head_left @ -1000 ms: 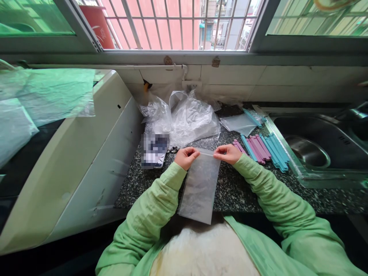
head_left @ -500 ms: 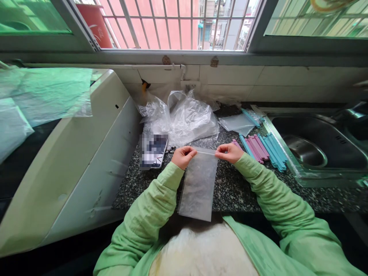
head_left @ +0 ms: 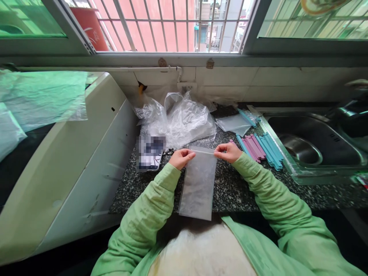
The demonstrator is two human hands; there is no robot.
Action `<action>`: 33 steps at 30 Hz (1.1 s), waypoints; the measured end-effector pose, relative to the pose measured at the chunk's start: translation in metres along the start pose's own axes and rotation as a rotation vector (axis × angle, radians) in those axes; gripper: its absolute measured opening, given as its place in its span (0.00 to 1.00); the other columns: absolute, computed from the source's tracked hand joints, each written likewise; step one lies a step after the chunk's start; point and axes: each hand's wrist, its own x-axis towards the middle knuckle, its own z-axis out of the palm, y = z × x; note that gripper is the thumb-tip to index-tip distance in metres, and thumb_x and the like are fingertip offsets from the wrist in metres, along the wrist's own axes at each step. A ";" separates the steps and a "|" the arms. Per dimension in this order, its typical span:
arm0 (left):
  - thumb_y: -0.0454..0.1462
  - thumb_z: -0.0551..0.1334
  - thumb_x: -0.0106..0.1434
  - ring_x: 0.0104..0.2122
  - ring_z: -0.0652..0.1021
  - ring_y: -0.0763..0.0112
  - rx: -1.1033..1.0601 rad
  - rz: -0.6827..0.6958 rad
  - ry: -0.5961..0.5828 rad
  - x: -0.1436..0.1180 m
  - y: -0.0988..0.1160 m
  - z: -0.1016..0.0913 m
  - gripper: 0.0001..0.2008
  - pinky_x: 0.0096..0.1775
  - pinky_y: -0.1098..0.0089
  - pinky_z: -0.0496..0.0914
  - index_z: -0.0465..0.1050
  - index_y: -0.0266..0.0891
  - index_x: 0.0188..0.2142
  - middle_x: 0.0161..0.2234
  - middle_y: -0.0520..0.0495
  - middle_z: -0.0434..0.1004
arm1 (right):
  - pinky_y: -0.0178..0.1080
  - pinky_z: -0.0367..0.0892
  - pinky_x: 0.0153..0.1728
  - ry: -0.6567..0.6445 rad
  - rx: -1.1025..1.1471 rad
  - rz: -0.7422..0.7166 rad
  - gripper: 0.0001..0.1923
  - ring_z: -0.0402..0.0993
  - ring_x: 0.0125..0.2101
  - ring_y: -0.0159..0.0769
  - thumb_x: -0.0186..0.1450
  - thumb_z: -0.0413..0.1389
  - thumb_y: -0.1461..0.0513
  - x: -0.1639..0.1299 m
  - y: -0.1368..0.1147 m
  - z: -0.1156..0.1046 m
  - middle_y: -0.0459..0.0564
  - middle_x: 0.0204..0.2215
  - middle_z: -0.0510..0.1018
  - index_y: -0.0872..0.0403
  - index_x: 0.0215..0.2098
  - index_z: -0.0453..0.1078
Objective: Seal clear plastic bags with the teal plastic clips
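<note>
Head view, zip bag (head_left: 198, 184) top edge pinched between both hands' fingers (head_left: 190, 155)

**Around the speckled worktop**

The dark granite worktop (head_left: 238, 191) runs under a barred window (head_left: 172, 23). At its back lies a heap of crumpled clear plastic bags (head_left: 184, 119), with a flat clear bag (head_left: 234, 123) to the right of it. A row of pink and blue sealing sticks (head_left: 260, 147) lies side by side (pink nearer the middle, blue toward the sink). The steel sink (head_left: 313, 143) fills the right end. A phone (head_left: 150, 153), its screen blurred, rests at the left edge, just beside a white appliance (head_left: 71, 165) draped with thin plastic sheeting (head_left: 43, 96).
</note>
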 end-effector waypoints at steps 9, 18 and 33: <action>0.44 0.67 0.34 0.13 0.58 0.83 0.023 -0.011 0.014 -0.003 0.004 0.004 0.16 0.16 0.77 0.49 0.70 0.34 0.17 0.09 0.58 0.59 | 0.33 0.61 0.23 0.048 0.039 0.082 0.16 0.64 0.20 0.29 0.47 0.55 0.52 -0.002 0.006 0.000 0.47 0.18 0.72 0.59 0.22 0.69; 0.43 0.64 0.35 0.16 0.60 0.82 0.027 0.017 0.080 -0.002 0.005 0.001 0.13 0.20 0.76 0.53 0.71 0.34 0.18 0.12 0.56 0.64 | 0.39 0.60 0.29 0.534 -0.724 0.173 0.12 0.68 0.27 0.38 0.55 0.52 0.57 -0.038 0.046 -0.056 0.53 0.26 0.76 0.56 0.28 0.74; 0.43 0.64 0.37 0.18 0.64 0.79 0.038 0.049 0.051 0.000 0.001 0.001 0.13 0.22 0.75 0.56 0.71 0.34 0.18 0.12 0.55 0.63 | 0.41 0.51 0.31 0.449 -1.186 0.109 0.14 0.63 0.34 0.44 0.56 0.51 0.57 -0.059 0.071 -0.044 0.56 0.29 0.73 0.54 0.33 0.75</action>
